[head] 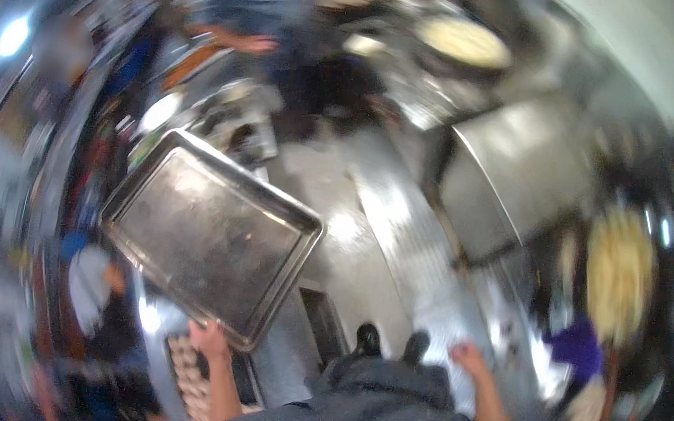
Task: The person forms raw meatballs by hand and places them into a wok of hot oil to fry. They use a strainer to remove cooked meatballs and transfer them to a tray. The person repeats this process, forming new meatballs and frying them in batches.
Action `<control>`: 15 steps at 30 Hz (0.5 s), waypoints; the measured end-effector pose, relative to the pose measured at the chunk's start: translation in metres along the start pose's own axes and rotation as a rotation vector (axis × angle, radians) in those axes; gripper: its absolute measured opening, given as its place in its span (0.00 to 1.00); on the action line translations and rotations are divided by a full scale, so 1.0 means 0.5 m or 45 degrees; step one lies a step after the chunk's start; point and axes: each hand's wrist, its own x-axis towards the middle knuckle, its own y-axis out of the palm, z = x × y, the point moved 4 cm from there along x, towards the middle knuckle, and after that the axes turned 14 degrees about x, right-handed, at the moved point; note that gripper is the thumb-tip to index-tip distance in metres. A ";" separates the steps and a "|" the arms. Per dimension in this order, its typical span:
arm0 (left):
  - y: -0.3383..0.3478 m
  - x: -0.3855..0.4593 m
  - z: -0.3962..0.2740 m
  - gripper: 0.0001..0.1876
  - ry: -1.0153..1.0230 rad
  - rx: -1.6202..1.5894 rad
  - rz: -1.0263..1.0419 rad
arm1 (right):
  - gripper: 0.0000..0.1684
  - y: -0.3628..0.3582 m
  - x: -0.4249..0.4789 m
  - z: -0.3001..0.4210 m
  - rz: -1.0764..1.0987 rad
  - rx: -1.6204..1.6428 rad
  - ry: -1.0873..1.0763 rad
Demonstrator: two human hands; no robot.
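Note:
My left hand (209, 340) grips the near rim of a large rectangular metal baking tray (210, 241). The tray is held out in front of me to the left, with bare, stained metal showing inside it. Just below the left hand, a dark tray with rows of small pale rounded pieces (189, 364) lies on a steel surface. My right hand (468, 357) hangs low at my right side, near a steel surface. Blur hides how its fingers are set, and no object shows in it.
A person (242, 10) stands ahead with one hand extended. Another person in a white cap (90, 289) is at left. Round pans with pale yellow contents (464, 41) stand ahead and at right. A boxy steel unit (522, 178) and purple cloth (579, 351) are to the right.

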 end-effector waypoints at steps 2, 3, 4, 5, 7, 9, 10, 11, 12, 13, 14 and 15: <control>0.081 -0.016 -0.052 0.27 0.167 0.188 0.224 | 0.33 0.091 -0.014 0.239 0.153 0.588 -0.081; 0.132 -0.024 -0.061 0.26 0.201 0.109 0.370 | 0.38 0.113 0.001 0.281 0.254 0.932 -0.040; 0.169 -0.036 -0.072 0.25 0.227 0.037 0.486 | 0.41 0.136 0.003 0.348 0.291 0.996 -0.053; 0.221 -0.048 -0.079 0.24 0.260 0.045 0.632 | 0.43 0.154 -0.004 0.393 0.246 1.067 -0.101; 0.366 -0.055 -0.110 0.22 0.320 0.033 0.899 | 0.42 0.153 0.051 0.400 -0.058 0.991 -0.250; 0.499 -0.015 -0.100 0.15 0.467 0.229 1.198 | 0.28 0.118 0.080 0.352 -0.465 0.778 -0.296; 0.567 -0.050 -0.150 0.11 0.367 0.244 1.281 | 0.24 0.097 0.075 0.333 -0.546 0.802 -0.323; 0.622 -0.053 -0.176 0.09 0.332 0.321 1.346 | 0.21 0.079 0.067 0.314 -0.617 0.825 -0.356; 0.692 -0.005 -0.165 0.08 0.351 0.309 1.401 | 0.18 0.053 0.075 0.332 -0.676 0.837 -0.382; 0.751 0.005 -0.169 0.11 0.522 0.386 1.482 | 0.17 0.028 0.082 0.325 -0.733 0.896 -0.424; 0.804 -0.036 -0.208 0.13 0.303 0.391 1.500 | 0.16 -0.001 0.094 0.306 -0.811 0.966 -0.460; 0.835 -0.040 -0.214 0.13 0.297 0.472 1.456 | 0.15 -0.018 0.114 0.307 -0.866 1.041 -0.507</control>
